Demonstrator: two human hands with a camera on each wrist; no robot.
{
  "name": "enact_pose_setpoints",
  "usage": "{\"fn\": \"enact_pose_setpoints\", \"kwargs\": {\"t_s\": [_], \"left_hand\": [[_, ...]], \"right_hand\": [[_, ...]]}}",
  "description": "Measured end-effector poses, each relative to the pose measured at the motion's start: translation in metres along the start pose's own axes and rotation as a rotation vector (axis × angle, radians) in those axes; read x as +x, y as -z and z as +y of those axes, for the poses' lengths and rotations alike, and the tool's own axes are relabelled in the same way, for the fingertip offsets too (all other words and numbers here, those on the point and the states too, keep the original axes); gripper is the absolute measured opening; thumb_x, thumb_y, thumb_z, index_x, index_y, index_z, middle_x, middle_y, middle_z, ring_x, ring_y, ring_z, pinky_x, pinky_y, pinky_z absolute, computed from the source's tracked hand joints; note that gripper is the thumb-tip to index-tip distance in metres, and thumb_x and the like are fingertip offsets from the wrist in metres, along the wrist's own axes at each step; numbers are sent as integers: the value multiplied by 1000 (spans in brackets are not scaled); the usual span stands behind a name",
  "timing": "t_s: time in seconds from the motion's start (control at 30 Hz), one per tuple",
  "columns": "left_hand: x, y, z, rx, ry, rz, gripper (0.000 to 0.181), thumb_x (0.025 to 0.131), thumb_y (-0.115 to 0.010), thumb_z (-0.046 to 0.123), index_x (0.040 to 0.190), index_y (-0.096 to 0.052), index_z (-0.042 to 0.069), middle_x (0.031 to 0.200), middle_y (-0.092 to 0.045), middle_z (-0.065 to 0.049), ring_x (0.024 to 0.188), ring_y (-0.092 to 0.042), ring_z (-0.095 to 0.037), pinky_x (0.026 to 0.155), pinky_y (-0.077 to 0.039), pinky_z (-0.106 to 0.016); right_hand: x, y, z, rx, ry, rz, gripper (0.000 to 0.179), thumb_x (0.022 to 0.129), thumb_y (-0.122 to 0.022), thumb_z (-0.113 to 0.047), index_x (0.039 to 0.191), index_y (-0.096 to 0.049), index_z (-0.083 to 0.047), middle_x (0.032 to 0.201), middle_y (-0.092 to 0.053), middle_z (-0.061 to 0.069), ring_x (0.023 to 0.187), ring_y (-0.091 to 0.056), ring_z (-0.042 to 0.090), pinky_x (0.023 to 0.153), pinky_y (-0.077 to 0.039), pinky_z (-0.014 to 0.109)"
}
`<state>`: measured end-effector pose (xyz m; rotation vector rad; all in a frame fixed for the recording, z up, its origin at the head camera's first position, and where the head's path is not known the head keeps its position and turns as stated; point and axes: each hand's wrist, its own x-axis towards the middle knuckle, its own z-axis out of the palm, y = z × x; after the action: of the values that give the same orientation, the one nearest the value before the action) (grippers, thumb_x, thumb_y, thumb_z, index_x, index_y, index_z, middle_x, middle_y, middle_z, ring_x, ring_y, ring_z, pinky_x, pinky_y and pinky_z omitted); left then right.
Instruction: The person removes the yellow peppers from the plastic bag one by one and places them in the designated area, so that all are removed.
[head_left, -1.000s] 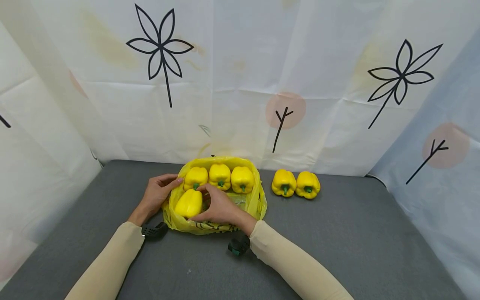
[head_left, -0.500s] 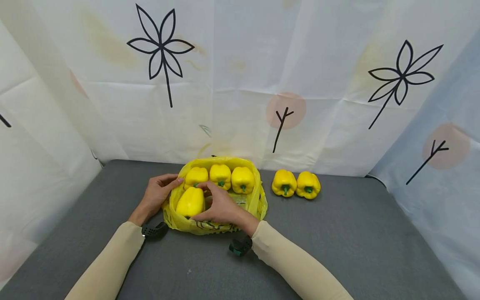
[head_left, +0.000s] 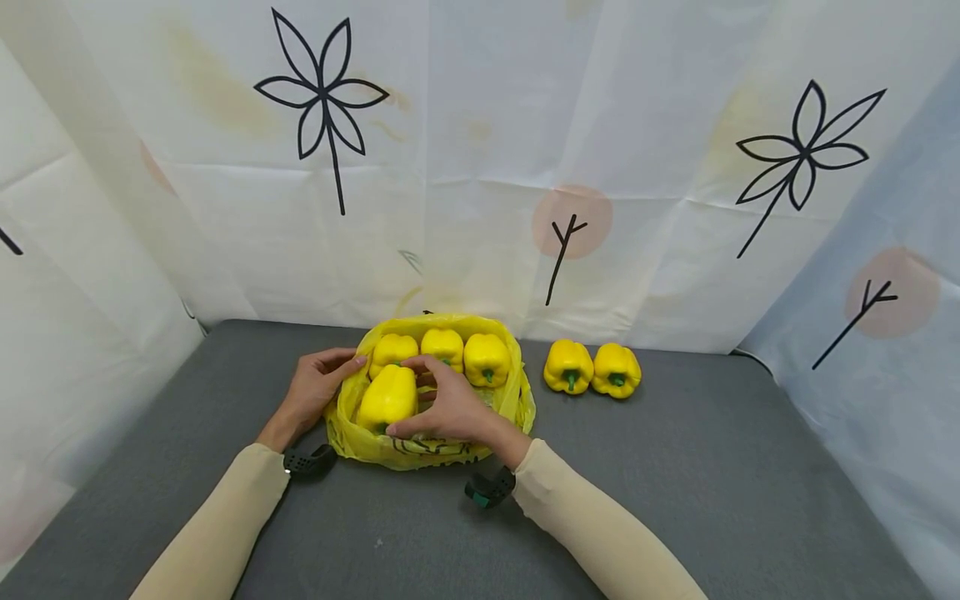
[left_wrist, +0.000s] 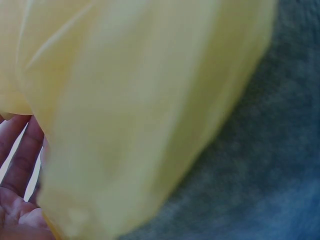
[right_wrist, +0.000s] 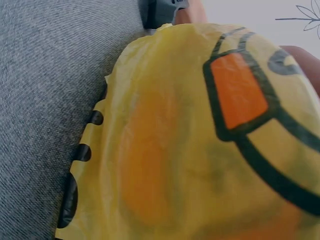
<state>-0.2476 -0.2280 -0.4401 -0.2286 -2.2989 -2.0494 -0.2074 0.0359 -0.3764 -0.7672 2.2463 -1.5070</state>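
A yellow plastic bag [head_left: 427, 454] stands with its mouth spread wide on the grey table. Inside, along its back, sit three yellow bell peppers, among them one at the right [head_left: 486, 358]. My right hand [head_left: 457, 408] grips another yellow bell pepper [head_left: 387, 400] at the front left of the bag, thumb at the near side and fingers at the far side. At the bag's left rim, my left hand [head_left: 318, 387] pinches the plastic, thumb on the edge. The bag's side [left_wrist: 125, 110] hides most of that hand in the left wrist view. Printed plastic [right_wrist: 190, 140] fills the right wrist view.
Two more yellow bell peppers [head_left: 567, 367] lie side by side on the table [head_left: 712, 467], right of the bag. A white patterned curtain [head_left: 480, 150] hangs behind and at both sides. A black strap [head_left: 491, 487] is on the right wrist.
My right hand has shifted slightly right and up with the gripped bell pepper, which has risen a little inside the bag. My left hand has stayed at the rim.
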Motion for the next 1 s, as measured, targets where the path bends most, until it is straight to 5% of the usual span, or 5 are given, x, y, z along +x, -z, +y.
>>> {"fn": "enact_pose_setpoints", "kwargs": {"t_s": [0.43,1.0], "left_hand": [[1,-1,-3,9,-26,-2,47,100,-69,24,129,-62,-12,102,-71,11,91,-68,-9,77,-59,-24],[1,0,-2,18,-10,-5,48,100,-69,26,130,-62,-11,102,-70,10,90,-68,-9,76,-60,-25]], "right_hand": [[-2,11,-2,51,-4,57,86,80,-88,-22,151,-42,-11,142,-50,4,124,-56,26,105,-49,46],[-13,29,-10,160,53,89,79,85,-84,-16,151,-41,-9,143,-49,8,123,-56,33,98,-53,37]]}}
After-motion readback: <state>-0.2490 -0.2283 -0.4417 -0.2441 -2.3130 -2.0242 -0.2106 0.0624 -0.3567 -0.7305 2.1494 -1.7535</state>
